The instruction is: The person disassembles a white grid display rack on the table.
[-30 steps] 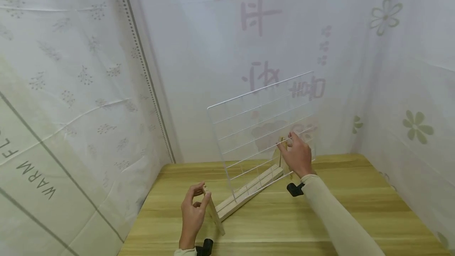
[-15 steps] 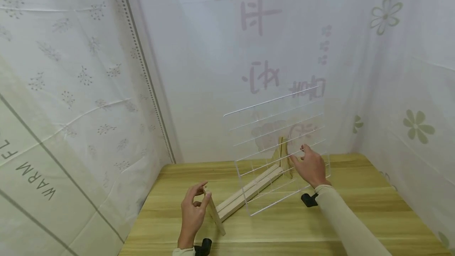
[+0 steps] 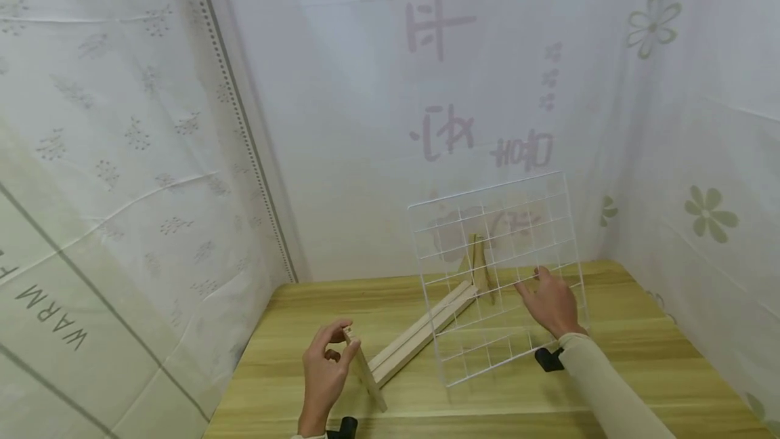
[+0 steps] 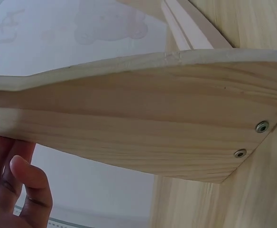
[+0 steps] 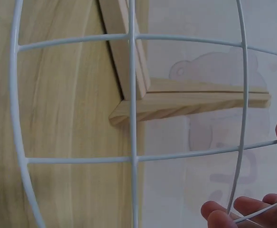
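Observation:
My right hand (image 3: 551, 300) grips a white wire grid panel (image 3: 487, 288) by its inner wires. The grid is tilted in front of a low wooden stand, overlapping its far part in the head view. The stand has a long grooved base bar (image 3: 420, 334) between two upright end boards. My left hand (image 3: 326, 371) pinches the top of the near end board (image 3: 370, 379) between thumb and fingers. Two metal bolts (image 4: 262, 127) show low on that board in the left wrist view. The far end board (image 5: 190, 104) appears through the grid in the right wrist view.
The stand rests on a wood-grain table (image 3: 524, 402). Pale printed curtains (image 3: 329, 120) hang behind the table and along both its sides. A black wrist mount (image 3: 548, 359) sits at the right wrist.
The right hand has carried the wire grid right and down, from above the base bar to beside it. The left hand stays at the near end board. The head view has shifted slightly.

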`<state>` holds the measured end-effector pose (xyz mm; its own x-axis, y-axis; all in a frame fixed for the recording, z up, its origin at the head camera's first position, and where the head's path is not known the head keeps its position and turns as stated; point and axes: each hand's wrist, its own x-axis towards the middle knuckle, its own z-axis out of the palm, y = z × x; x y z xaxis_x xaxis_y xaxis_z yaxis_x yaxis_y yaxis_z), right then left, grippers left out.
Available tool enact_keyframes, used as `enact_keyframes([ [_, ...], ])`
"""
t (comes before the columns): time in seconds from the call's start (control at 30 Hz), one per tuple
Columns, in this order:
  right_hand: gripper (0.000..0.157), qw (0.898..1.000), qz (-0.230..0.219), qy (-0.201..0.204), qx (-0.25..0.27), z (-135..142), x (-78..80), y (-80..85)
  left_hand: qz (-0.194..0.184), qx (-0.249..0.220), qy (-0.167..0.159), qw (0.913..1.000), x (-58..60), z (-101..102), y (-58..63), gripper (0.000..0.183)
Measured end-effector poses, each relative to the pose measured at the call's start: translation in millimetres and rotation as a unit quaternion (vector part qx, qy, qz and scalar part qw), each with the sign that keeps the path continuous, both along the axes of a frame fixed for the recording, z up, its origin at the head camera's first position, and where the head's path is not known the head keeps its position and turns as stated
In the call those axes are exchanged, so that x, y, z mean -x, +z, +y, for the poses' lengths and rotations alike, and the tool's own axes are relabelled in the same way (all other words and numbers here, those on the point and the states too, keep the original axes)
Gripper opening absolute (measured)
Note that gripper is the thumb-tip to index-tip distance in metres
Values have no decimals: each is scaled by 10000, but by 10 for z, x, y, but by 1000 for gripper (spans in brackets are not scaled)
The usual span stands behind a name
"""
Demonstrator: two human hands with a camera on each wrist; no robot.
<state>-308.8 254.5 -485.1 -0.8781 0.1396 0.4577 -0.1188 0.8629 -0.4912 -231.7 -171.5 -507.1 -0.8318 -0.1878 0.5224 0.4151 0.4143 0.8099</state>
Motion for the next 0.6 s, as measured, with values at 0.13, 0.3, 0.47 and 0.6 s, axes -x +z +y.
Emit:
enact_keyframes([
  [0.13,50,9999,-102,-37,-46,44,-51,-75,1,-1,106,9999,-48,-6,-7,39],
  [0.3,50,9996,-278,-36,-98,77,-123,-126,183,47,201,9996,-119,-2,-19,40],
  [0.47,50,9992,-375,-17,-163,103,-160,-141,339,71,298,9990,-185,23,-23,41],
  [0.6,51,9978,-608,23,-278,132,-170,-172,567,168,394,9975,-222,63,-29,43],
])
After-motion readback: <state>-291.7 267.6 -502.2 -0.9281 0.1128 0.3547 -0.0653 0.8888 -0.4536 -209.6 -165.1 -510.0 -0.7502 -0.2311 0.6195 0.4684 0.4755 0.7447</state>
